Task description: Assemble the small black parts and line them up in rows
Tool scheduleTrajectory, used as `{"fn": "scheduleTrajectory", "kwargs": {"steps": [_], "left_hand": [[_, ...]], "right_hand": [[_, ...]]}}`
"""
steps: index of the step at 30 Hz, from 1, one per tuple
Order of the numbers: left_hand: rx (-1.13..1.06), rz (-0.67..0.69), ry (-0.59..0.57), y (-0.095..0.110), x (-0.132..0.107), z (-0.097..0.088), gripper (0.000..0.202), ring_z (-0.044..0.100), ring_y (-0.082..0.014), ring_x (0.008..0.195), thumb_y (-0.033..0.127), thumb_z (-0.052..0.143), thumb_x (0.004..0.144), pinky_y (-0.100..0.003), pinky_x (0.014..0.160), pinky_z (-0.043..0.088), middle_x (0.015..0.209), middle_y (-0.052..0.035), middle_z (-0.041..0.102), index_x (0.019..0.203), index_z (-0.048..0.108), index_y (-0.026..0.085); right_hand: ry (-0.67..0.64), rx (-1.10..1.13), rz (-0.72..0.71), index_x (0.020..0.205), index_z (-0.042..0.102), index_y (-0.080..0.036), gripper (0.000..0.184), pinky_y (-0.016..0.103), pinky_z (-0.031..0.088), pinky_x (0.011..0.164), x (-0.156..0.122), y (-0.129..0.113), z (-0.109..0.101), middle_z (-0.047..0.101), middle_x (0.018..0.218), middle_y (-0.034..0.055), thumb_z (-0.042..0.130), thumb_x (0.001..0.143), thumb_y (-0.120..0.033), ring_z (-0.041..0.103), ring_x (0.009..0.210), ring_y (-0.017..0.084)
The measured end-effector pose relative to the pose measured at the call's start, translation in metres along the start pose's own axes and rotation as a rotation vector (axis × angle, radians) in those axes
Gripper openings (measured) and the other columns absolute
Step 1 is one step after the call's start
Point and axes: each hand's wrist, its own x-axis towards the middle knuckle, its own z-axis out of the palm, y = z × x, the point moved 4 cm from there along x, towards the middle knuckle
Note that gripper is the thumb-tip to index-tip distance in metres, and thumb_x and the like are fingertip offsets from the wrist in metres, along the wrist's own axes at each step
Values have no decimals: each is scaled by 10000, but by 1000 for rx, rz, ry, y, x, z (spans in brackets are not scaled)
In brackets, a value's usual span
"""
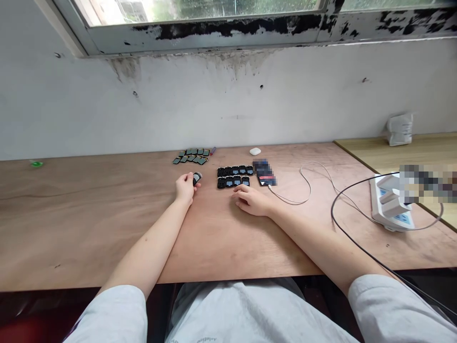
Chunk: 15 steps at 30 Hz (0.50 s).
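My left hand (pixel 184 188) is closed, pinching a small black casing (pixel 196 178) with a light grey face, held a little above the wooden table. My right hand (pixel 253 200) lies on the table with loosely bent fingers apart and nothing in them. Its fingertips are just in front of two rows of similar small black casings (pixel 233 182), some showing bluish-grey rectangles; a gap shows in the front row. Beyond my left hand lie several flat green-grey pieces like small circuit boards or screens (pixel 193 157), also in two rows.
A small purple-handled tool (pixel 213 151) lies beside the green-grey pieces. A phone (pixel 264 172) on a white cable (pixel 291 203) and a white case (pixel 254 151) are behind my right hand. A power strip (pixel 392 205), black cable (pixel 333 205) and white packet (pixel 400 129) are at right.
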Motion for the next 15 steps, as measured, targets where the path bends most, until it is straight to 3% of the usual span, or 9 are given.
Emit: {"fn": "scheduleTrajectory", "kwargs": {"steps": [3, 7, 10, 13, 15], "left_hand": [[-25, -21, 40, 0, 2, -3, 243, 635, -92, 482, 413, 558, 968, -168, 368, 317, 885, -41, 671, 943, 586, 174], [133, 94, 43, 10, -7, -5, 300, 617, -107, 483, 484, 507, 991, -198, 421, 371, 810, -21, 670, 928, 573, 198], [451, 338, -1, 26, -22, -1, 324, 624, -150, 572, 488, 501, 1000, -258, 571, 460, 712, -17, 646, 872, 605, 209], [756, 627, -101, 36, -40, 14, 271, 658, -213, 809, 425, 530, 1001, -317, 762, 495, 857, -69, 687, 865, 628, 212], [939, 709, -193, 34, -48, 27, 230, 649, -244, 904, 376, 542, 999, -342, 822, 490, 962, -105, 689, 883, 637, 202]], "right_hand": [[4, 4, -3, 1202, 683, -196, 276, 418, 553, 1006, 0, 1, 1, 598, 1316, 153, 603, 939, -172, 640, 1137, 251], [11, 4, -20, 1170, 698, -186, 257, 420, 554, 1001, 1, 1, 1, 616, 1287, 152, 608, 931, -157, 642, 1126, 254], [15, 1, -21, 1154, 705, -187, 249, 422, 559, 990, 1, 1, 1, 625, 1272, 150, 614, 925, -151, 645, 1119, 257], [15, -1, -22, 1152, 710, -191, 251, 420, 557, 998, 1, 1, 1, 630, 1266, 144, 620, 922, -146, 642, 1133, 259], [11, -5, -29, 1155, 712, -185, 253, 418, 554, 1005, 1, 0, 1, 632, 1260, 144, 618, 924, -141, 641, 1139, 259]]}}
